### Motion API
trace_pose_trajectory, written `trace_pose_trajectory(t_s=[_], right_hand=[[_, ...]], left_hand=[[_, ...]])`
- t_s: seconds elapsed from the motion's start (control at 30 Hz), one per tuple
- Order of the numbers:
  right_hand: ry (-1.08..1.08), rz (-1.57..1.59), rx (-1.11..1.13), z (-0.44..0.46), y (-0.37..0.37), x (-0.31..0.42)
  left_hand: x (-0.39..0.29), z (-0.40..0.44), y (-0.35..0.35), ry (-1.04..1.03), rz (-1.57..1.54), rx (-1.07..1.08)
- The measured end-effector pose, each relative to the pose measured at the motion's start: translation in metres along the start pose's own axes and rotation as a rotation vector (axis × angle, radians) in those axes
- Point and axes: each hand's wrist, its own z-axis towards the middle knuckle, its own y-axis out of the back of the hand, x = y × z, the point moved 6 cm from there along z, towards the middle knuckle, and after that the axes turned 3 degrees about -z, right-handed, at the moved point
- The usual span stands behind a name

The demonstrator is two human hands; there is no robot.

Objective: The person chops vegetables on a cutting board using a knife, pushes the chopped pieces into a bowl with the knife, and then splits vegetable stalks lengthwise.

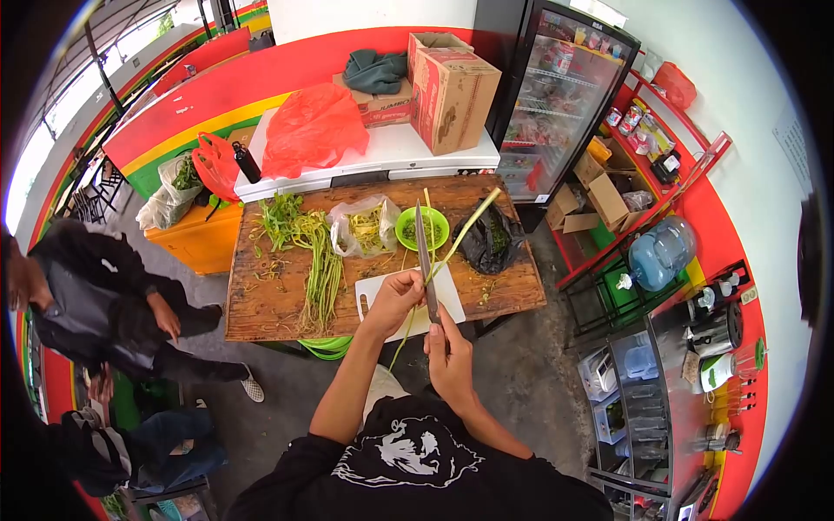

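Note:
My right hand (450,354) is closed round the handle of a long knife (423,252), its blade pointing away from me. Beside the blade, my left hand (395,301) pinches a long green stalk (469,227) that branches at its far end. Both hands are above a white cutting board (370,286) on the wooden table (261,310). Beyond them sits a green bowl (406,223) with chopped greens. To its left are a clear plastic bag (344,236) of yellowish pieces and a bundle of leafy stalks (323,282). A black bag (508,254) holding greens lies right of the bowl.
A white freezer (391,162) behind the table bears a red plastic bag (313,130) and cardboard boxes (460,100). Two people, one in dark clothing (104,295), are at the left. At the right are a glass-door fridge (556,104), a water jug (662,252) and shelves (643,391).

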Motion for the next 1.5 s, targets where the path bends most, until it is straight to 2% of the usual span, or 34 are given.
trace_pose_trajectory(t_s=[0.27, 0.47, 0.6, 0.67, 0.8, 0.93, 1.13, 1.23, 1.43, 1.5], right_hand=[[0.017, 0.014, -0.002, -0.001, 0.001, 0.000], [0.029, -0.009, 0.000, -0.002, 0.003, 0.000], [-0.007, -0.022, 0.016, -0.003, 0.004, -0.001], [-0.004, -0.023, 0.012, -0.003, 0.006, -0.001], [0.019, -0.012, -0.007, -0.001, 0.007, -0.001], [0.043, -0.016, -0.006, 0.000, 0.008, -0.002], [0.059, -0.061, -0.004, 0.001, 0.008, -0.004], [0.053, -0.054, 0.007, 0.001, 0.008, -0.005], [0.011, -0.032, 0.003, 0.001, 0.012, -0.006], [0.064, -0.037, -0.018, 0.002, 0.013, -0.006]], left_hand=[[0.008, -0.001, 0.003, 0.048, -0.029, 0.016], [0.004, 0.004, 0.000, -0.048, -0.047, -0.021], [0.006, 0.004, 0.000, -0.047, -0.084, 0.045], [0.008, 0.002, 0.003, 0.001, -0.110, -0.020], [0.005, -0.001, 0.001, 0.050, -0.115, -0.020], [0.003, 0.002, 0.002, -0.011, -0.045, 0.054], [0.002, 0.004, 0.000, -0.040, -0.032, 0.016], [0.003, 0.007, 0.000, -0.053, -0.121, 0.018], [0.006, 0.006, -0.003, 0.073, -0.028, -0.051], [0.008, 0.004, -0.002, 0.062, -0.132, -0.010]])
